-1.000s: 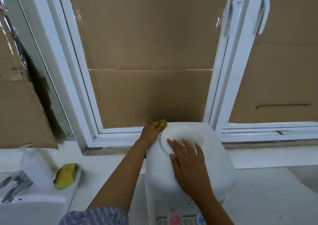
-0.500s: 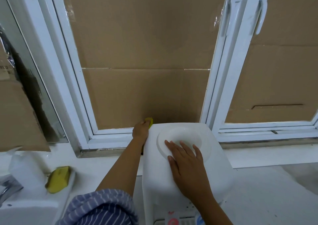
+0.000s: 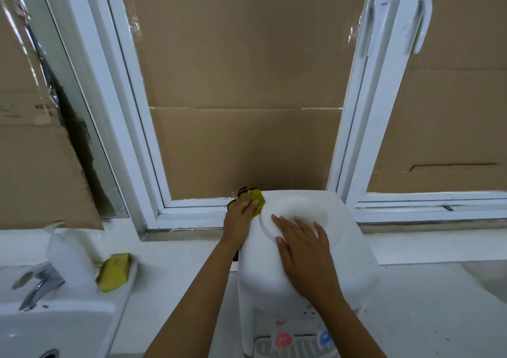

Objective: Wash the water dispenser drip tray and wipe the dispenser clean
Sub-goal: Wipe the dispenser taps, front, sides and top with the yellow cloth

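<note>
At bottom edge: drip tray seated under red and blue taps. Above: dispenser on counter; right hand flat, fingers straight, on its top. Far left corner: left hand grips yellow cloth against dispenser. Leftward: sponge, faucet, sink

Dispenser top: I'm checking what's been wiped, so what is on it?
On the dispenser, the right hand lies flat beside the bottle well. The left hand presses a yellow cloth at the back left corner. Surface beneath both hands is hidden.
</note>
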`<state>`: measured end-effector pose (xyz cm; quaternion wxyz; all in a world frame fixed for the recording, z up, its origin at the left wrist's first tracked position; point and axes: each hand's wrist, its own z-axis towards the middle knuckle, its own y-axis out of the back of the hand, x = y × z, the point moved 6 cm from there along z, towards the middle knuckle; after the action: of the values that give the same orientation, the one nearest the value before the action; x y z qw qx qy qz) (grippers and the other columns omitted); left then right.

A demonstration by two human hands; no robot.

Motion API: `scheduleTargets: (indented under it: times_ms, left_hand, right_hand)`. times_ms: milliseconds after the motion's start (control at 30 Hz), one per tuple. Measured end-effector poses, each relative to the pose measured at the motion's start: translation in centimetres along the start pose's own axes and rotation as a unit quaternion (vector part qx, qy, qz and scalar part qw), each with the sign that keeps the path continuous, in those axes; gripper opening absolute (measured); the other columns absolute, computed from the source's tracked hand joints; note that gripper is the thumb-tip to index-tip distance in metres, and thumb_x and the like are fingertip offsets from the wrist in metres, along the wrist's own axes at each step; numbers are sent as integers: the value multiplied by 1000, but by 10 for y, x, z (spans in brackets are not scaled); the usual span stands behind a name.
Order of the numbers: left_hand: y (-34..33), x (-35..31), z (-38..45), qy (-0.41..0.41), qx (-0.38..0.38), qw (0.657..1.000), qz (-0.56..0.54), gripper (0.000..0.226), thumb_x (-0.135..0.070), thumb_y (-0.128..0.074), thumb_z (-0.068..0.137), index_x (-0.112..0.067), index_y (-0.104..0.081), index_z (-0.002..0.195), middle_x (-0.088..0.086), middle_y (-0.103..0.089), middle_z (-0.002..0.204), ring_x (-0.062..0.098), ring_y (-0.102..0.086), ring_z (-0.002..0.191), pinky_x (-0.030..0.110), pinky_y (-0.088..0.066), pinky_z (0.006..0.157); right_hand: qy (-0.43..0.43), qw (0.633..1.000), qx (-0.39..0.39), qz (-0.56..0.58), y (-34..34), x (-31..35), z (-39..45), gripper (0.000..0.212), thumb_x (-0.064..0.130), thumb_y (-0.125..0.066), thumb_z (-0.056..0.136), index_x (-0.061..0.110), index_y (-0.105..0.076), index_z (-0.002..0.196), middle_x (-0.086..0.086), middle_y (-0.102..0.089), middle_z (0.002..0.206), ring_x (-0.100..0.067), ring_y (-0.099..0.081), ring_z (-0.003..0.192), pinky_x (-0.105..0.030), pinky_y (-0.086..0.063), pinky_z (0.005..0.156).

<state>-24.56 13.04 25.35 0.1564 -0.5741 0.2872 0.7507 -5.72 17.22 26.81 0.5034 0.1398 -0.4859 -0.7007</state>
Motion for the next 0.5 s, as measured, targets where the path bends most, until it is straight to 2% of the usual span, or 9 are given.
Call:
scheduleTargets:
  times_ms: [67,133,367,500]
  left_hand:
    - [-5,-6,5,-14,37,998,41,41,-32,-48,100,-22,-50,139,-5,-43,149,14,-26,144,29,-23,111]
    - [-7,-7,13,-12,66,996,58,39,-30,-46,101,-22,-50,139,-4,-40,152,13,-15,148,28,-19,111]
    - [-23,-23,39,-19,175,978,115,40,-31,-36,104,-19,-50,140,-1,-35,154,15,-9,150,33,-10,115]
    - [-40,-40,46,-6,232,959,160,43,-31,-30,105,-16,-45,143,5,-31,156,20,-9,149,39,6,118]
  right_hand:
    - [0,1000,0,0,0,0,0,47,43,-28,99,33,-48,141,7,-61,134,-16,-53,129,-46,-26,117]
    - [-1,1000,4,0,-1,-1,0,47,43,-27,100,34,-47,142,8,-60,135,-15,-51,130,-46,-26,117]
    - [-7,1000,-11,10,-1,-1,1,46,44,-29,99,34,-50,139,9,-62,132,-15,-55,127,-45,-27,116]
    - [-11,1000,1,5,-4,-3,1,46,46,-27,100,37,-46,141,13,-58,136,-12,-50,131,-43,-22,119]
